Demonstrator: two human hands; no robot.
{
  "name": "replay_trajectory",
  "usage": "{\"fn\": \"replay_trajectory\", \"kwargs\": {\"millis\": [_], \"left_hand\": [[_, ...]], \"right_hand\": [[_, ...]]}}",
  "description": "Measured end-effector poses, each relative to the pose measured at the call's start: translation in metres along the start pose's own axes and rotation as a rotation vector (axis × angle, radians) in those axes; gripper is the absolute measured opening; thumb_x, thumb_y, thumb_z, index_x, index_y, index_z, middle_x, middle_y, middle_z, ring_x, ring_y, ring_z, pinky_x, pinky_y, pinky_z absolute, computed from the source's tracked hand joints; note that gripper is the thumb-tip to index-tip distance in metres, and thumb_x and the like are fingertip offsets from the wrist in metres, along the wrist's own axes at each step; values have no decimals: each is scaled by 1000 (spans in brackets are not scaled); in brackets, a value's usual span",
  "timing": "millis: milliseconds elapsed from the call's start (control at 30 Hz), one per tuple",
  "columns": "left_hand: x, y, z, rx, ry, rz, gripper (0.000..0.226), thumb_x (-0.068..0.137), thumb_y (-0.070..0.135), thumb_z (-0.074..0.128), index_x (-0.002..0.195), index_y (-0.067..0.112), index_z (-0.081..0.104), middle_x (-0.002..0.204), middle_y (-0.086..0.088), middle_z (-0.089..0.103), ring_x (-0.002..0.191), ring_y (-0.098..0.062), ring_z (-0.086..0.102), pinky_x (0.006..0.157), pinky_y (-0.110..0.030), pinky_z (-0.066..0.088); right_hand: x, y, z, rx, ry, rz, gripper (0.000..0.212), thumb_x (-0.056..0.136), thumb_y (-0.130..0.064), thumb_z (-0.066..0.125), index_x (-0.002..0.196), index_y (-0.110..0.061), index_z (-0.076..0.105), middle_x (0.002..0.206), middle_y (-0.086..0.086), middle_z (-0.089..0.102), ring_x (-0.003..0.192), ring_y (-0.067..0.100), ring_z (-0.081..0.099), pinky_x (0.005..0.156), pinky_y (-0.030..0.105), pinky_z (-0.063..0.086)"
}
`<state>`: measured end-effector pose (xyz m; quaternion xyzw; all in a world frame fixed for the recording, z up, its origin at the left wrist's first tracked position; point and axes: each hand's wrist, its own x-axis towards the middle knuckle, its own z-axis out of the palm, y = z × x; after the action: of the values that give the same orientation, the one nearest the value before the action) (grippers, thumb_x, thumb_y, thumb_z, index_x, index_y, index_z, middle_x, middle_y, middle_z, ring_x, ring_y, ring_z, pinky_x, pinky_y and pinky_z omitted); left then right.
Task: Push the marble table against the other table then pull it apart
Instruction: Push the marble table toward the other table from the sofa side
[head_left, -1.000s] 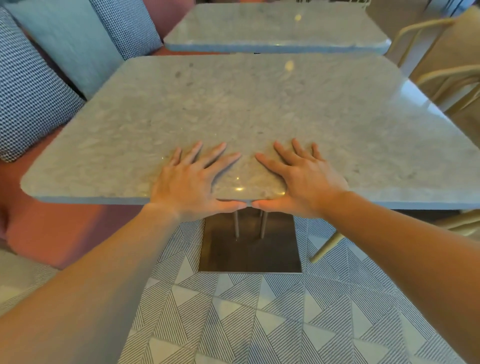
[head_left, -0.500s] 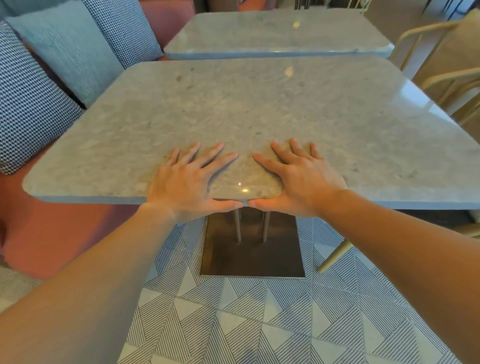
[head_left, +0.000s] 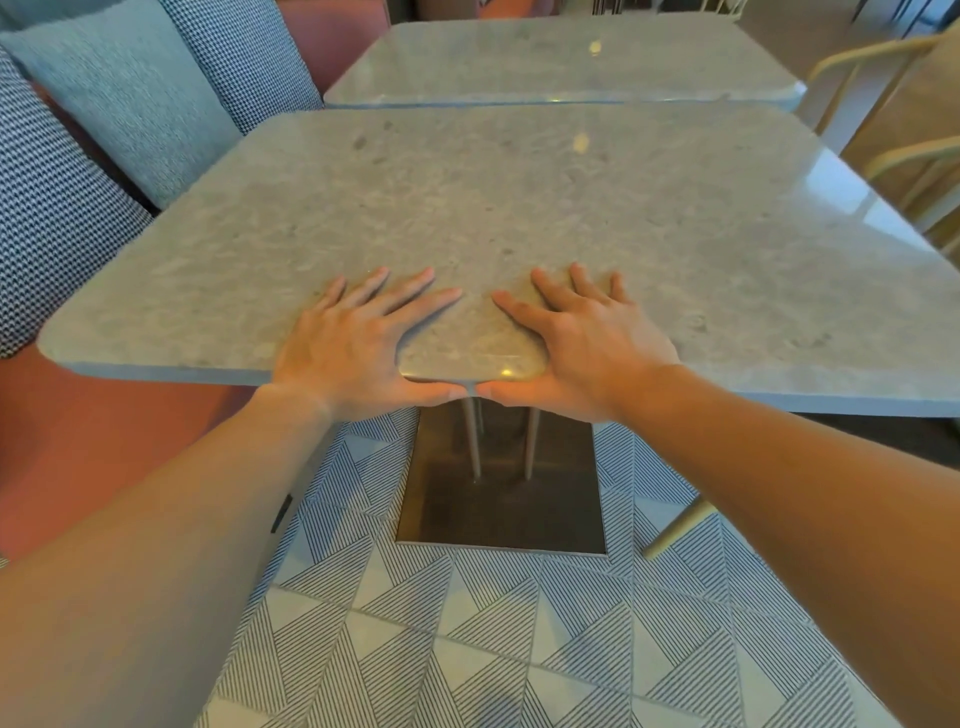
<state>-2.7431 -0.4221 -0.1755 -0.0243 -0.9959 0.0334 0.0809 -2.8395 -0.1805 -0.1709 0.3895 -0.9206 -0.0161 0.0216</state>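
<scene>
The grey marble table stands in front of me on thin metal legs over a dark square base. My left hand and my right hand lie side by side at the middle of its near edge. Their fingers spread flat on the top and the thumbs press along the edge, tips almost touching. The other marble table stands just beyond. Its near edge and my table's far edge look all but touching, with only a thin dark line between them.
A red bench with grey and checked cushions runs along the left side of both tables. Pale wooden chairs stand at the right, one leg reaching near the base. The floor is patterned tile.
The marble table has slid away from me toward the other table, and the gap between the two tops has closed to a thin line. Both hands kept their hold on the edge.
</scene>
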Motion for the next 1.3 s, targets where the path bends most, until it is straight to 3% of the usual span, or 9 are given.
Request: {"fn": "replay_trajectory", "kwargs": {"millis": [333,900,1133,1233,1300], "left_hand": [[20,-18,-1,-31,3,-2,124,54,113,0,163,57,14,177,18,20,166,-26,23,132,-56,19],[23,-23,7,-56,11,1,120,58,114,7,164,57,15,176,16,23,165,-28,26,130,-58,22],[24,-23,4,-134,-8,-15,122,55,115,13,161,56,26,174,16,31,162,-28,29,129,-57,25],[26,-19,-4,-169,-111,-37,120,53,113,27,160,59,22,175,19,22,165,-25,20,131,-55,17],[23,-7,-15,-285,-160,-108,114,56,106,35,158,57,30,174,18,25,164,-23,21,131,-56,15]], "right_hand": [[26,-4,1,-19,13,26,119,66,-107,9,167,-43,14,176,8,23,161,46,19,124,73,18],[26,-2,-1,-21,-3,26,120,66,-106,7,167,-43,13,177,8,21,161,46,17,125,71,17],[21,-1,0,24,-4,37,123,62,-109,4,166,-44,14,175,8,22,162,42,16,127,69,12],[19,-2,-5,59,-35,45,118,65,-109,13,166,-46,15,175,5,21,162,41,14,128,68,9],[13,-3,-16,133,-66,56,111,71,-104,26,164,-44,26,172,4,27,160,36,20,129,62,14]]}}
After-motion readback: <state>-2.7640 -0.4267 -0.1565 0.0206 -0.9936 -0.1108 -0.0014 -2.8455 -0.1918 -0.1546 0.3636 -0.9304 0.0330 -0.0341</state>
